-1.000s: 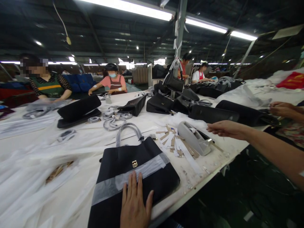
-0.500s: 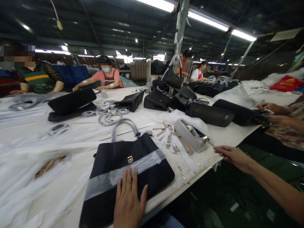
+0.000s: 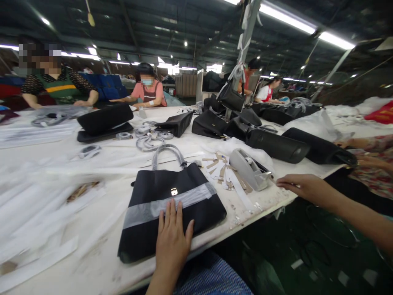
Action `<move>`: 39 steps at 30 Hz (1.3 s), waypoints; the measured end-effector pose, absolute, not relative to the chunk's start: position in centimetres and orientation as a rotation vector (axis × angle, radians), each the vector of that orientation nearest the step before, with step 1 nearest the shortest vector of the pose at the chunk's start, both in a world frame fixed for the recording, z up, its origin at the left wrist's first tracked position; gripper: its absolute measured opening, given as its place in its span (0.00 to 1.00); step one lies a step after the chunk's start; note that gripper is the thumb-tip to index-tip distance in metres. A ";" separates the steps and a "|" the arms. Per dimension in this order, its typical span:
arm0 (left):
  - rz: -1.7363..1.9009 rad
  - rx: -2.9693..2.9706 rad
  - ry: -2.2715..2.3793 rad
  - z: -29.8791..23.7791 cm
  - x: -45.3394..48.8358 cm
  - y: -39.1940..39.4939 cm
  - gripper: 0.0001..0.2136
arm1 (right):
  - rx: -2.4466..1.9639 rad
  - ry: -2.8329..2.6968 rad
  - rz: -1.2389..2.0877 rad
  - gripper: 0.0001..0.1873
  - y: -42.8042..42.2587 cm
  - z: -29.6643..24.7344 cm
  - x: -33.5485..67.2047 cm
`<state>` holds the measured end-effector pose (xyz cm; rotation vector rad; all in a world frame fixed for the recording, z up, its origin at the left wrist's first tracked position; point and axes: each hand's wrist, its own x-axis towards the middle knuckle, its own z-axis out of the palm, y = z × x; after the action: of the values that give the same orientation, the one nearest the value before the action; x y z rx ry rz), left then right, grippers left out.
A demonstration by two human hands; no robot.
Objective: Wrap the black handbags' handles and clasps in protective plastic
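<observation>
A black handbag (image 3: 196, 219) lies on its back at the near edge of the table, its wrapped handle (image 3: 168, 152) pointing away from me. Across its front runs a band of clear-whitish plastic wrap (image 3: 138, 214), just below a gold clasp (image 3: 174, 191). My left hand (image 3: 172, 237) rests flat on the bag and the wrap, fingers stretched. On the right, my right hand (image 3: 302, 189) pinches the end of a strip of tape at the front of a grey tape dispenser (image 3: 245, 166). Little of the tape between fingertips and dispenser can be made out.
Paper and card strips (image 3: 225, 172) lie left of the dispenser. Several black bags (image 3: 276, 145) and wrapped handles (image 3: 150, 141) cover the far side, around a metal post (image 3: 245, 45). White sheeting (image 3: 39, 200) spreads at left. Co-workers sit across the table, and another person's hands (image 3: 362, 151) are at right.
The view has shifted, so most things sit further right and slightly higher. My left hand stays flat on the bag. My right hand remains pinched by the dispenser, its back now turned more upward.
</observation>
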<state>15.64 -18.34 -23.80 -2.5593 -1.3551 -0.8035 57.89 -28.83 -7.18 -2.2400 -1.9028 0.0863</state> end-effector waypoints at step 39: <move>-0.965 -2.715 -1.599 -22.6 15.4 -19.0 0.31 | -1.740 -2.647 0.995 0.25 -6.8 -12.3 17.8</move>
<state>15.41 -19.04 -22.62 -2.7150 -1.5995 -0.9648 17.81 -6.82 -12.26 -1.7404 -2.6474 0.9955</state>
